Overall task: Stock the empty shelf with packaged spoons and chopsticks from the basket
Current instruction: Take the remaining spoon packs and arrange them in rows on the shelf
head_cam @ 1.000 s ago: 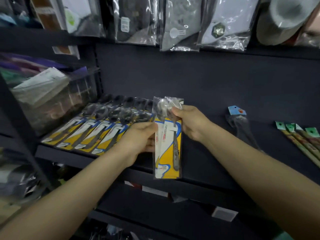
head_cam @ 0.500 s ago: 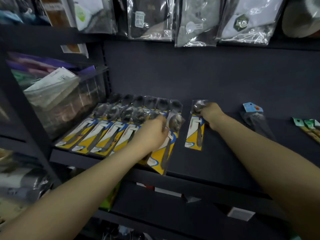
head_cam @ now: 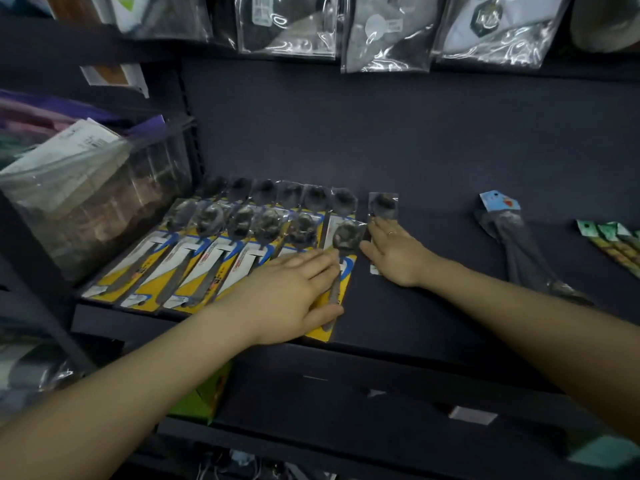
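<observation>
Dark shop shelf: left hand and right hand each press flat, fingers spread, on a packaged spoon, grasping nothing

Dark shelf; spoon packs left; chopsticks far right

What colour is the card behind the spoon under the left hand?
Mostly yellow, with blue and white swooshes, on the carded spoon pack under the left hand; seen in the head view.

Two hands press packaged spoons flat on a dark shelf. The left hand covers one pack; the right hand covers another.
</observation>
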The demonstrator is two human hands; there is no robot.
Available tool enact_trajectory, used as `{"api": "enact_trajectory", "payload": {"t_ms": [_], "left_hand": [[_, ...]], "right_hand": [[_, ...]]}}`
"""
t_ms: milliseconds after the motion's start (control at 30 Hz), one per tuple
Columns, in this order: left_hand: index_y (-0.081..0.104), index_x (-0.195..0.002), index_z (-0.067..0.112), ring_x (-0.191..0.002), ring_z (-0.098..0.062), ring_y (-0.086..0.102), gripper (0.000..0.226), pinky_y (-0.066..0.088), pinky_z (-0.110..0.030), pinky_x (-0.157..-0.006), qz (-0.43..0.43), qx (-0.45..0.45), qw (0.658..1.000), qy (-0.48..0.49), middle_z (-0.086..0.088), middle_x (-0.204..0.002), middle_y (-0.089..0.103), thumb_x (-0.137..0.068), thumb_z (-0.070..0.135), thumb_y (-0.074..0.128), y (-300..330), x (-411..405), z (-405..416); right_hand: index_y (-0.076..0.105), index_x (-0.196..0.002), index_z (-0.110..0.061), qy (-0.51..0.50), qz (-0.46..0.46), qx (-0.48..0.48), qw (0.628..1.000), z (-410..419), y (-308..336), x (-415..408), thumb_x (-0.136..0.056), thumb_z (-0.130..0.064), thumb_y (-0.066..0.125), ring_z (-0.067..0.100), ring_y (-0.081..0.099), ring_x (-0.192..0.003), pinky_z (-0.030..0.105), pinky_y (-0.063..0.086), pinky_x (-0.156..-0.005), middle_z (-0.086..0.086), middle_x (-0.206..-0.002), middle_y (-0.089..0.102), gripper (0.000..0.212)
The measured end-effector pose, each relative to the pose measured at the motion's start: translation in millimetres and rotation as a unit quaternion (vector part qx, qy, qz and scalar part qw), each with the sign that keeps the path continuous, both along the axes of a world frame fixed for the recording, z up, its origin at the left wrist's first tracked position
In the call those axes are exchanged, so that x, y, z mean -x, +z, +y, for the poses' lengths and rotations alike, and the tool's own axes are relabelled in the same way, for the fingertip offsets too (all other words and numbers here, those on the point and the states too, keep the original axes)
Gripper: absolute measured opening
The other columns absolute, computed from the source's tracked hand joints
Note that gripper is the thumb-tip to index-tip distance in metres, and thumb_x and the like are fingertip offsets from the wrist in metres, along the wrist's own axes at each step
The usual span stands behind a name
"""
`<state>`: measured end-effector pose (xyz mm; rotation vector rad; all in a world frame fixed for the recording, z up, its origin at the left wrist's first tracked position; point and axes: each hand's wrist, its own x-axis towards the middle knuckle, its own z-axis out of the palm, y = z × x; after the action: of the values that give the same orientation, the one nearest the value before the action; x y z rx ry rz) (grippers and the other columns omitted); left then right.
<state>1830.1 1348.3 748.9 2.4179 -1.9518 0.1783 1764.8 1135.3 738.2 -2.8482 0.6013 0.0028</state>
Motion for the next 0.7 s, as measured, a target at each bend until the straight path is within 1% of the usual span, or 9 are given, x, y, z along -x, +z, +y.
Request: {"api": "enact_trajectory", "payload": {"t_ms": [33, 100, 167, 267, 367, 433, 500, 567, 700], "left_hand": [[0.015, -0.146, 0.020, -0.144, -0.014, 0.012, 0.090, 0.007, -0.027, -0.116, 0.010, 0.004, 1.000, 0.005, 0.003, -0.157, 0.009, -0.071, 0.069, 0.000, -1, 1, -1], [0.020, -0.145, 0.018, -0.142, -0.016, 0.021, 0.090, 0.021, -0.031, -0.115, 0.026, 0.017, 0.999, 0.012, 0.001, -0.155, 0.018, -0.071, 0.065, -0.001, -3, 3, -1], [0.027, -0.141, 0.015, -0.139, -0.018, 0.027, 0.090, 0.026, -0.032, -0.111, 0.034, 0.029, 0.999, 0.022, -0.001, -0.152, 0.027, -0.071, 0.064, -0.001, -3, 7, 0], [0.026, -0.141, 0.014, -0.143, -0.017, 0.014, 0.093, 0.018, -0.029, -0.115, 0.050, 0.035, 0.997, 0.049, -0.002, -0.153, 0.024, -0.068, 0.065, -0.002, -4, 8, 0], [0.019, -0.143, 0.022, -0.143, -0.015, 0.010, 0.085, 0.016, -0.027, -0.114, 0.073, 0.028, 0.995, 0.060, 0.002, -0.155, 0.015, -0.073, 0.069, 0.006, -3, 6, 0], [0.008, -0.143, 0.038, -0.144, -0.017, 0.006, 0.078, 0.016, -0.033, -0.115, 0.083, 0.007, 0.996, 0.043, 0.008, -0.157, -0.002, -0.073, 0.072, 0.009, -2, 8, 0], [0.006, -0.142, 0.044, -0.145, -0.017, -0.001, 0.072, 0.013, -0.037, -0.116, 0.073, -0.019, 0.996, 0.039, 0.011, -0.156, -0.010, -0.076, 0.073, 0.011, -1, 10, -1], [0.010, -0.143, 0.041, -0.145, -0.015, -0.006, 0.063, 0.011, -0.036, -0.116, 0.077, -0.023, 0.995, 0.055, 0.011, -0.157, -0.008, -0.086, 0.065, 0.021, -4, 10, -3], [0.009, -0.145, 0.034, -0.145, -0.014, -0.005, 0.063, 0.008, -0.035, -0.117, 0.094, -0.025, 0.994, 0.056, 0.007, -0.157, -0.003, -0.089, 0.061, 0.024, -6, 9, -4]], "right_hand": [[0.013, -0.147, -0.001, -0.004, -0.005, -0.001, 1.000, 2, 1, -2, -0.100, -0.041, 0.020, 0.027, 0.002, -0.147, 0.034, 0.004, -0.119, 0.014, -0.158, 0.007, 0.063], [0.018, -0.147, -0.003, -0.008, -0.028, -0.007, 1.000, 7, 2, -8, -0.097, -0.049, 0.015, 0.025, 0.005, -0.147, 0.035, 0.007, -0.120, 0.013, -0.158, 0.012, 0.068], [0.024, -0.146, -0.006, -0.009, -0.038, -0.012, 0.999, 10, 0, -13, -0.093, -0.055, 0.012, 0.025, 0.009, -0.146, 0.037, 0.010, -0.120, 0.012, -0.157, 0.016, 0.073], [0.028, -0.144, -0.009, -0.018, -0.025, 0.013, 0.999, 15, -2, -19, -0.092, -0.057, 0.009, 0.024, 0.012, -0.145, 0.043, 0.005, -0.118, 0.010, -0.156, 0.021, 0.073], [0.016, -0.148, -0.010, -0.046, -0.028, 0.032, 0.998, 19, 3, -15, -0.094, -0.055, 0.011, 0.020, 0.004, -0.147, 0.047, -0.007, -0.116, 0.008, -0.159, 0.011, 0.070], [0.014, -0.148, -0.007, -0.029, -0.073, 0.025, 0.997, 18, 5, -6, -0.096, -0.046, 0.025, 0.024, 0.007, -0.147, 0.046, 0.002, -0.119, 0.011, -0.158, 0.011, 0.066], [0.017, -0.147, -0.008, 0.031, -0.089, -0.001, 0.996, 18, 9, 7, -0.095, -0.033, 0.039, 0.028, 0.012, -0.146, 0.041, 0.014, -0.119, 0.011, -0.157, 0.014, 0.061], [0.016, -0.148, -0.011, 0.070, -0.052, -0.010, 0.996, 23, 11, 18, -0.096, -0.028, 0.040, 0.022, 0.010, -0.146, 0.032, 0.013, -0.118, 0.008, -0.158, 0.013, 0.060], [0.005, -0.149, -0.012, 0.082, 0.019, 0.027, 0.996, 30, 8, 18, -0.097, -0.043, 0.031, 0.018, 0.001, -0.147, 0.028, 0.004, -0.118, 0.006, -0.159, 0.003, 0.066]]}}
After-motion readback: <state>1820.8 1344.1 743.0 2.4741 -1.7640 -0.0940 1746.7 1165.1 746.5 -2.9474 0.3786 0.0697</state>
